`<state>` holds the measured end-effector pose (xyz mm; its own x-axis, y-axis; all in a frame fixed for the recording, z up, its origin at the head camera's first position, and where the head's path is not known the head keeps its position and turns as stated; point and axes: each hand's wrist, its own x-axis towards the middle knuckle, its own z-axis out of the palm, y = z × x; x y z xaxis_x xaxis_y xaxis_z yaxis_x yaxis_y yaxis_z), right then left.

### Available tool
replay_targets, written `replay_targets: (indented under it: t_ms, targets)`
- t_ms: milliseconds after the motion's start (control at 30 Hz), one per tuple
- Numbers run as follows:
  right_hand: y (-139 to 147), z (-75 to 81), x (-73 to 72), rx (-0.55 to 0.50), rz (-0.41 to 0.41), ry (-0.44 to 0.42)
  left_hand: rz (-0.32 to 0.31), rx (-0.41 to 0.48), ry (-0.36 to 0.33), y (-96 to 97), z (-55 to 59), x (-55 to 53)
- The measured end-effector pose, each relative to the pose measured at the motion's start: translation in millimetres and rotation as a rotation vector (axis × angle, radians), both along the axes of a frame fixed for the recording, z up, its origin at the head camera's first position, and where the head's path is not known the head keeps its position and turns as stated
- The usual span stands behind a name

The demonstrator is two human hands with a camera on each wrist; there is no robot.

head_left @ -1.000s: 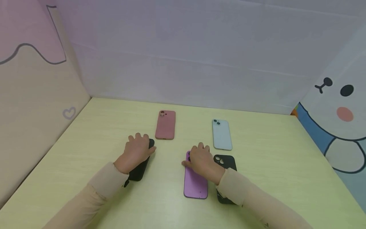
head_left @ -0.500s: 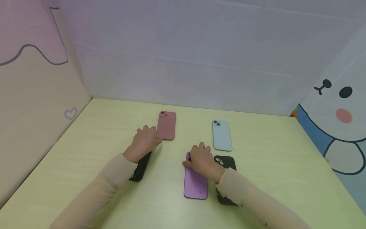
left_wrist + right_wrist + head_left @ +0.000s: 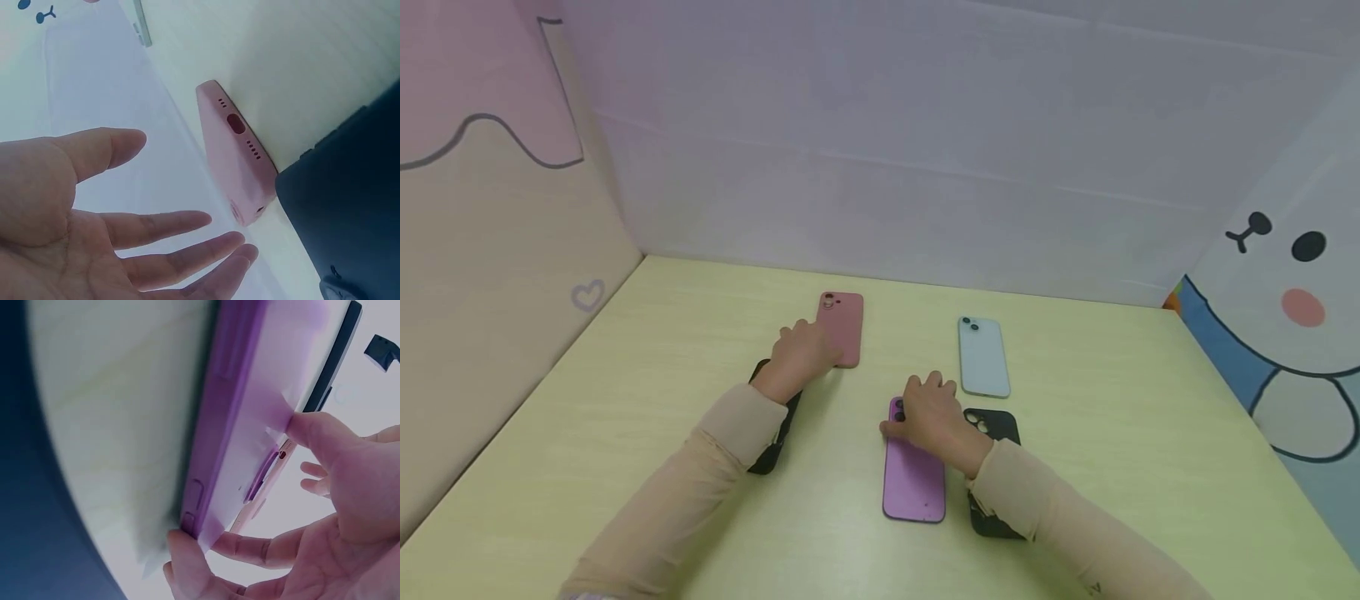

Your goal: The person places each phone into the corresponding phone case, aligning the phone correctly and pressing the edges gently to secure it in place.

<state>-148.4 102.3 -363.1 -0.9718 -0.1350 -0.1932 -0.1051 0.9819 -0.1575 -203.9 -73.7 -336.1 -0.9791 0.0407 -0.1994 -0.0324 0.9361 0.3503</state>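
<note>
We have our right grip [image 3: 931, 415] pinching the purple phone [image 3: 913, 487] at its camera end, thumb at one long side and fingertips by the opposite corner. The phone lies on the bench [image 3: 1097, 400], about midway between its left and right edges and well in from the far edge. Our left grip [image 3: 801, 354] is spread, thumb apart from the fingers, at the lower end of the pink phone case [image 3: 846, 325]; we cannot tell whether a fingertip touches it. That case lies near the bench's far edge, left of its middle. Below our left wrist we see a black phone case [image 3: 770, 457], toward the left edge. Just right of the purple phone, partly hidden by our sleeve [image 3: 1026, 492], lies a second black case [image 3: 1005, 427]. Beyond it, nearer the far edge, lies a pale blue phone [image 3: 983, 358].
</note>
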Motion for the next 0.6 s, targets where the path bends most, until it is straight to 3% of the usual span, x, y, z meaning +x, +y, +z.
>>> replay_targets:
  t_ms: [600]
  targets:
    - [3, 0.7, -1.2, -0.018, 0.023, 0.014, 0.123, -0.007, -0.128, 21.5, -19.9, -27.3]
